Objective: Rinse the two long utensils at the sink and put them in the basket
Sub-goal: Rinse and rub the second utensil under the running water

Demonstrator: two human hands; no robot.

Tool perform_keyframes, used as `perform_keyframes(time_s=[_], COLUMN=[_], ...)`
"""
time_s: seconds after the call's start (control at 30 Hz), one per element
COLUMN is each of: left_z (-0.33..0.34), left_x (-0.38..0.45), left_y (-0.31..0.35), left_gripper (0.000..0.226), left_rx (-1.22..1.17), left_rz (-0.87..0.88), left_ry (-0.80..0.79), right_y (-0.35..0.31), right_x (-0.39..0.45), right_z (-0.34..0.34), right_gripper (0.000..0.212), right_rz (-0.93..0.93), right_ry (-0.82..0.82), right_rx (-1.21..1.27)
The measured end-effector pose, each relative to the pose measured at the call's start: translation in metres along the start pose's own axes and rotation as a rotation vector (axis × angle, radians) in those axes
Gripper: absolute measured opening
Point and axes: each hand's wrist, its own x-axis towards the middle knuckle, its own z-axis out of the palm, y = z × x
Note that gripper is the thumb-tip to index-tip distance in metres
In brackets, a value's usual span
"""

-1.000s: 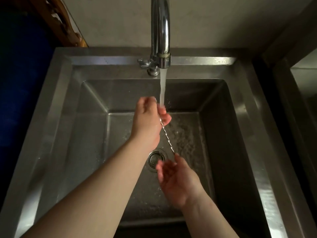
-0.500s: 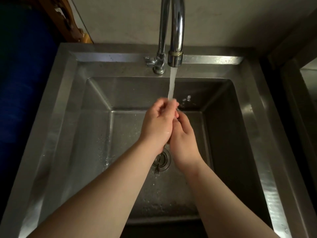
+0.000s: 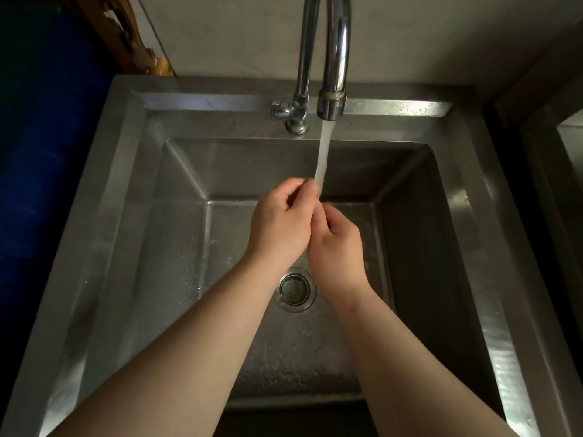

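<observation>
While water runs from the tap (image 3: 328, 102), a person works 2 hands together under the stream (image 3: 322, 156) over a steel sink (image 3: 126, 197).

Left hand (image 3: 282, 225) and right hand (image 3: 336, 244) touch, fingers curled; what they pinch cannot be seen, and no utensil shows here, so the rinsed one is presumably hidden between the palms. No basket is visible either. Judged from the task, a long thin utensil would be light, stiff and slippery when wet, best gripped mid-shaft. Counted: 1 tap, 1 drain (image 3: 296, 289), 2 hands, 0 utensils in sight.
</observation>
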Motion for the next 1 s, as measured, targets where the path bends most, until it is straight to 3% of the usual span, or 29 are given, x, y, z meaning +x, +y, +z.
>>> perform_keyframes(time_s=[0.13, 0.23, 0.4, 0.6, 0.77, 1.0], left_z=[-0.005, -0.007, -0.008, -0.007, -0.009, -0.008], left_x=[-0.003, -0.008, -0.013, -0.015, -0.017, -0.011], left_y=[-0.002, 0.001, 0.006, 0.002, 0.004, 0.005], left_gripper=[0.028, 0.023, 0.028, 0.029, 0.027, 0.019], left_rx=[-0.031, -0.048, -0.148, -0.301, -0.297, -0.379], left_rz=[-0.127, -0.153, -0.171, -0.309, -0.255, -0.328], left_ry=[-0.110, -0.114, -0.147, -0.112, -0.189, -0.111], right_y=[0.000, -0.004, -0.008, -0.006, -0.008, -0.006], right_x=[-0.001, 0.002, 0.008, 0.010, 0.010, 0.007], right_z=[-0.001, 0.001, 0.002, 0.002, 0.003, 0.009], right_gripper=[0.039, 0.034, 0.045, 0.039, 0.051, 0.027], right_rz=[0.025, 0.068, 0.014, 0.043, 0.055, 0.063], right_ry=[-0.004, -0.027, -0.007, -0.097, -0.047, -0.149], right_rx=[0.030, 0.143, 0.055, 0.270, 0.193, 0.179])
